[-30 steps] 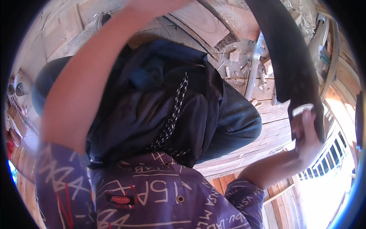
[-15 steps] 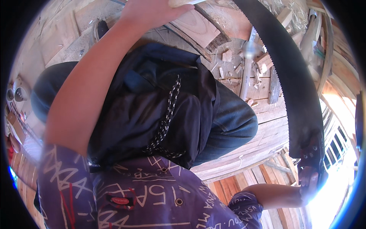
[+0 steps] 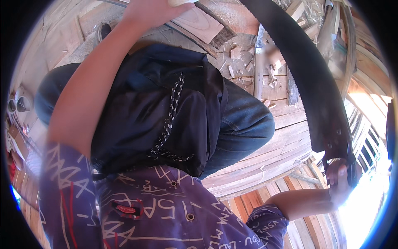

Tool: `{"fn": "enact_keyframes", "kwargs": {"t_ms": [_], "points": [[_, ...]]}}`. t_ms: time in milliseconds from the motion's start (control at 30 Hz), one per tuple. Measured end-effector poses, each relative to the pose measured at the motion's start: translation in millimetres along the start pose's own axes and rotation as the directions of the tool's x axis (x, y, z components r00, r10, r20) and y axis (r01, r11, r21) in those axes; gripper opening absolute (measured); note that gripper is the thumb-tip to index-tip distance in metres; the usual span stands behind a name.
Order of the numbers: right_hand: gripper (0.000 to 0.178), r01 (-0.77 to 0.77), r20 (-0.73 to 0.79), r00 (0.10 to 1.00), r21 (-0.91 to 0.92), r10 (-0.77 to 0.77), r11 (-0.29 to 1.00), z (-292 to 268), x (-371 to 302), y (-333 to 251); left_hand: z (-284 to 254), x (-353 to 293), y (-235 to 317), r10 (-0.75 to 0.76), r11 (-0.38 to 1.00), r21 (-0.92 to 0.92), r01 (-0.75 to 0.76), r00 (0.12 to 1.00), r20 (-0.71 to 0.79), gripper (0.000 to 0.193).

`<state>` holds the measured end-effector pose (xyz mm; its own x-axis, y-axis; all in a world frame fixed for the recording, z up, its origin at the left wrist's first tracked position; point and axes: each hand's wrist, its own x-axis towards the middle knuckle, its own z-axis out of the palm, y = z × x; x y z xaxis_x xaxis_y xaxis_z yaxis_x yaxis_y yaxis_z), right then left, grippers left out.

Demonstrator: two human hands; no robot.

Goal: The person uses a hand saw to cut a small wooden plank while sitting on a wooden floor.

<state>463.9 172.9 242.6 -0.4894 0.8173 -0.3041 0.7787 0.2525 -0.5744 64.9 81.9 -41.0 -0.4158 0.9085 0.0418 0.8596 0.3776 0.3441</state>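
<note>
My right hand (image 3: 340,184) is wrapped round the handle of a large handsaw (image 3: 304,62) at the right. The saw's long dark blade runs up to the top edge, its teeth facing left, and its far end lies outside the view. My left hand (image 3: 151,11) is at the top edge, closed on a pale piece of wood (image 3: 182,2) with the thumb stretched along it. Most of that wood and the other fingers are cut off. Whether the blade touches the wood cannot be seen.
My bent legs in jeans (image 3: 248,120) and a dark cloth with a speckled cord (image 3: 168,120) fill the middle. Boards (image 3: 201,25), wood chips, offcuts (image 3: 293,89) and a long pale tool handle (image 3: 258,74) lie beyond my knee. A white cup-like thing (image 3: 23,99) is at far left.
My right hand and the saw have moved a little forward, toward the top of the picture. The whole view has shifted slightly; my left hand keeps its place on the wood.
</note>
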Motion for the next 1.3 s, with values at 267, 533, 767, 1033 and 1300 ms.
{"fn": "enact_keyframes", "kwargs": {"t_ms": [267, 533, 767, 1033, 1300], "points": [[0.044, 0.006, -0.032, 0.999, 0.131, -0.002, 0.991, 23, 15, 15, 10, 1, -9, 0.086, 0.995, -0.054, -0.088, 0.996, -0.037, 0.052], [0.043, -0.057, 0.127, 0.991, 0.079, 0.047, 0.995, 55, 55, -2, 6, -9, -9, 0.072, 0.997, -0.017, -0.073, 0.996, -0.050, 0.051], [0.030, 0.066, 0.105, 0.991, 0.180, -0.086, 0.981, -12, -10, 38, 6, -2, -6, 0.065, 0.998, -0.021, -0.065, 0.997, -0.030, 0.051], [0.035, -0.092, 0.086, 0.994, 0.311, 0.069, 0.946, 73, 58, 22, 10, 2, -10, 0.072, 0.995, -0.065, -0.076, 0.995, -0.063, 0.054], [0.032, 0.179, 0.151, 0.962, 0.285, -0.229, 0.942, -23, -36, 41, 9, -2, -6, 0.065, 0.997, 0.029, -0.065, 0.998, -0.012, 0.055]]}}
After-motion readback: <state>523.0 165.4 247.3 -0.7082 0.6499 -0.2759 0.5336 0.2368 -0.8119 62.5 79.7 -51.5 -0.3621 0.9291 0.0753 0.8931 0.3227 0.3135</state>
